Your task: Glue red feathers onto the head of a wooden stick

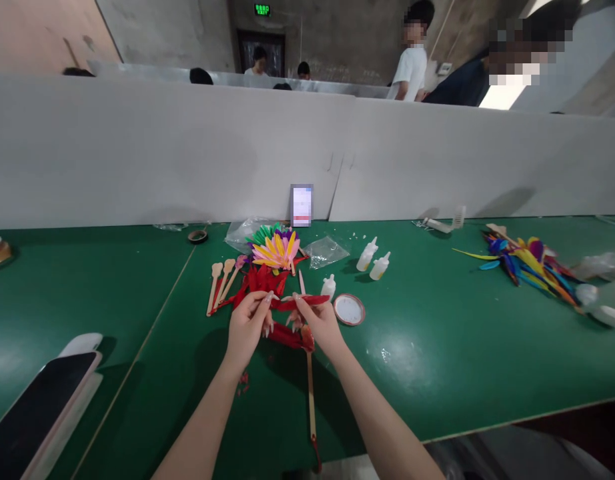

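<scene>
Green table (pixel 417 353), smooth, glossy, glare at right of center; pale seam runs diagonally at left. White partition (pixel 162 153), flat panels, across the back. Behind it, rough gray wall (pixel 167 33), lit green exit sign (pixel 262 9) at top, several people, one in a white shirt (pixel 411 70) at upper right.

Red feather (pixel 318 301), thin and long, at frame center, between both hands. Right hand (pixel 315 321): thumb and fingers pinched closed on it, tip sticking out to the right. Left hand (pixel 248 317): thumb and index pressed together at its left end, no gap; fingers hide the exact contact.

Below the hands, wooden stick (pixel 311 393), slim, red at top and bottom end. Red pile (pixel 260 279), soft, just beyond left hand; yellow-pink feathers (pixel 276 251) fanned behind it. Pale wooden spoons (pixel 227 269) left of the pile. Translucent plastic bottles (pixel 379 267) and round lid (pixel 349 309), white inside, red rim, right of the hands. Crinkled clear bag (pixel 327 252) farther back. Upright phone (pixel 302 205), screen lit, near the partition.
</scene>
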Demonstrator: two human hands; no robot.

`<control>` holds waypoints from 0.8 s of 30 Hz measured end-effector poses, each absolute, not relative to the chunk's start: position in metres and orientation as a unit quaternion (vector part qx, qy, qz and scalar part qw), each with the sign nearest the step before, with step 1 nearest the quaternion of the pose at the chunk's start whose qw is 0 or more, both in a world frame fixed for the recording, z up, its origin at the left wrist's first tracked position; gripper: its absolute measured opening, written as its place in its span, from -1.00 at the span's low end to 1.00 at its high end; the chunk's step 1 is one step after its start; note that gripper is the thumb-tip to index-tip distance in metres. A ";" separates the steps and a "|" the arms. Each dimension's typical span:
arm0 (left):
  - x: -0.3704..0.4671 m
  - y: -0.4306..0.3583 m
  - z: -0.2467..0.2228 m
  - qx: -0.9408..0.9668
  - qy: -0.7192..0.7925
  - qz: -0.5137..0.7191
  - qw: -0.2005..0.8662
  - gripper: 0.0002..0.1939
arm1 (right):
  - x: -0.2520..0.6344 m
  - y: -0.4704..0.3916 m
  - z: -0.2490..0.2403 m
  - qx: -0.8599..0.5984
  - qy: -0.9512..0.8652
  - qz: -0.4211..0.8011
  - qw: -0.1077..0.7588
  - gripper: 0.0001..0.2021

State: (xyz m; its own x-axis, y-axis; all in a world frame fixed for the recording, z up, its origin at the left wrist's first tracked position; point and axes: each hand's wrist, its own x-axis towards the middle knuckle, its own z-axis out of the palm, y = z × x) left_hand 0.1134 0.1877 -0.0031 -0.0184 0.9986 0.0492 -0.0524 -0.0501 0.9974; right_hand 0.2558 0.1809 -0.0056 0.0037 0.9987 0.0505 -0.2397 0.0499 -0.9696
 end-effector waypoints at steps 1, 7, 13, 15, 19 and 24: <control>0.113 0.188 -0.003 0.492 0.476 0.534 0.496 -0.74 | 0.257 0.181 -0.005 -0.420 -0.450 0.544 0.570 -0.59; 0.111 0.188 -0.001 0.495 0.468 0.534 0.500 -0.77 | 0.263 0.181 0.001 -0.399 -0.441 0.555 0.582 -0.56; 0.110 0.188 0.002 0.488 0.462 0.546 0.500 -0.78 | 0.272 0.180 0.002 -0.391 -0.421 0.556 0.601 -0.60; 0.110 0.188 0.003 0.490 0.461 0.545 0.500 -0.77 | 0.275 0.181 0.002 -0.394 -0.411 0.554 0.607 -0.60; 0.108 0.188 0.004 0.493 0.455 0.544 0.505 -0.77 | 0.280 0.182 0.004 -0.394 -0.389 0.548 0.627 -0.63; 0.105 0.190 0.001 0.488 0.444 0.553 0.508 -0.76 | 0.284 0.185 0.006 -0.406 -0.367 0.542 0.637 -0.56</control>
